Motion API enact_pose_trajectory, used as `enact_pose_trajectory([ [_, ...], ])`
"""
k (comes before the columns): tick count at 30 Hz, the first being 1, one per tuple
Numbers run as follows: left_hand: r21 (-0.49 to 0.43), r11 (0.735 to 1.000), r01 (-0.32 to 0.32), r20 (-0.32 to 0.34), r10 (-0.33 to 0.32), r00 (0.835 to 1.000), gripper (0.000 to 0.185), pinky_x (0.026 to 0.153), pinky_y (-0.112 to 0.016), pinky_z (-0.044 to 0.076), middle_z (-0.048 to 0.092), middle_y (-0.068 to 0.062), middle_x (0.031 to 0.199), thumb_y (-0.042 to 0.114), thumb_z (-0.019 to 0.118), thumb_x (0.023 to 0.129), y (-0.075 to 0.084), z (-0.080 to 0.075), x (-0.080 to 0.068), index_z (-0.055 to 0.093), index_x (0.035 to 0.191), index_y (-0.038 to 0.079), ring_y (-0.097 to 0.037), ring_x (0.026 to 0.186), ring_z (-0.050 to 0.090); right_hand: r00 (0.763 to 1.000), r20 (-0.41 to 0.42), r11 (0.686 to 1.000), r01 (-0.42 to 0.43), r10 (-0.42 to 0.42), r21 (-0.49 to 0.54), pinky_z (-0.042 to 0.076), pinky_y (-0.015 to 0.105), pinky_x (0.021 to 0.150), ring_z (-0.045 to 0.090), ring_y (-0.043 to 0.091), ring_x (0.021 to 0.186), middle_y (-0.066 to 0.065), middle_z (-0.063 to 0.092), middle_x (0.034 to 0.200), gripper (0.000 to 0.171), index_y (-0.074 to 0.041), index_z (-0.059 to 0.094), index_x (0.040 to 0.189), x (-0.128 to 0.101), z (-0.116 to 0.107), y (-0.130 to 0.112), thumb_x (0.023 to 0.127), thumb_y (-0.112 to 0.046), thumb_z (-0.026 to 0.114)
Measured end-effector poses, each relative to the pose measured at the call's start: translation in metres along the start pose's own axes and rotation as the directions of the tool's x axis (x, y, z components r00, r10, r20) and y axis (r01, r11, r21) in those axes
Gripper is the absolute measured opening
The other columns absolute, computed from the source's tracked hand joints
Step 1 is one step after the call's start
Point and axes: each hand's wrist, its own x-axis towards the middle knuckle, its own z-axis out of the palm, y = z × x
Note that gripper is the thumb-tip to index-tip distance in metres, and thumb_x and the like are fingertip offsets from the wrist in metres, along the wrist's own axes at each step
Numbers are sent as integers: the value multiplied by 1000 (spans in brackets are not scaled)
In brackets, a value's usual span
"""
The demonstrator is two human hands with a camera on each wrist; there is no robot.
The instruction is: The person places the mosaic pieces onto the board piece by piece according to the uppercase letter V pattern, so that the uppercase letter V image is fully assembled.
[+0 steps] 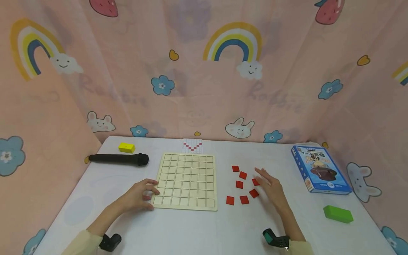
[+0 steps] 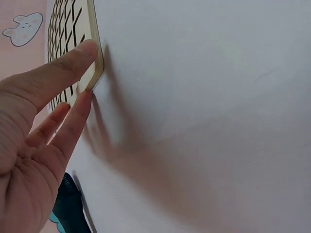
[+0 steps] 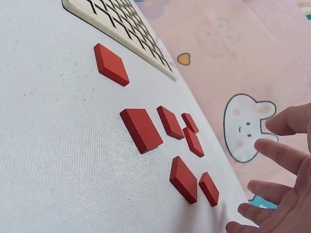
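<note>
A pale wooden grid board (image 1: 186, 181) lies on the table with its squares bare. My left hand (image 1: 139, 194) is at its lower left; in the left wrist view the thumb and fingertips (image 2: 88, 47) touch the board around one corner. Several flat red square tiles (image 1: 239, 184) are scattered right of the board. My right hand (image 1: 273, 190) hovers over the rightmost tiles, fingers spread and holding nothing. In the right wrist view, its fingers (image 3: 277, 153) stand apart from the red tiles (image 3: 141, 130).
Behind the board stands a small card (image 1: 192, 146) with red squares in a V shape. A black microphone (image 1: 119, 159) and a yellow block (image 1: 126, 147) lie at the left. At the right are a blue box (image 1: 321, 170) and a green block (image 1: 338, 214).
</note>
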Motion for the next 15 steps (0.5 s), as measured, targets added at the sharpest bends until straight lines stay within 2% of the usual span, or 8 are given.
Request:
enact_pose_trajectory([
  [5,-16,1000,-12,4,12,1000,38,80,-20,56,44,-23,135,1,85,65,-5,0,0,69,100,1,-48,123,42,1000,2,999,23,-23,32,23,72,104,18,41,141,20,26,153,60,-12,43,144,13,0,27,96,-47,51],
  [9,-16,998,-65,2,65,998,36,79,-19,56,44,-24,134,2,85,65,-9,0,1,70,98,2,-50,122,42,999,15,997,49,-49,57,25,69,105,22,40,140,18,31,152,63,-13,44,144,20,-1,42,94,-49,54],
  [12,0,996,-90,-3,90,996,33,78,-18,56,46,-24,133,3,85,65,-12,0,2,70,95,4,-49,121,44,998,33,996,58,-60,65,29,65,106,27,42,138,20,34,150,57,-9,43,143,13,-5,31,96,-38,55],
  [15,10,997,-81,-7,81,997,33,77,-17,56,46,-23,133,4,86,64,-13,1,3,70,93,7,-48,120,45,995,70,997,61,-64,46,33,59,106,32,43,134,22,37,147,50,-5,43,143,6,-10,18,98,-22,56],
])
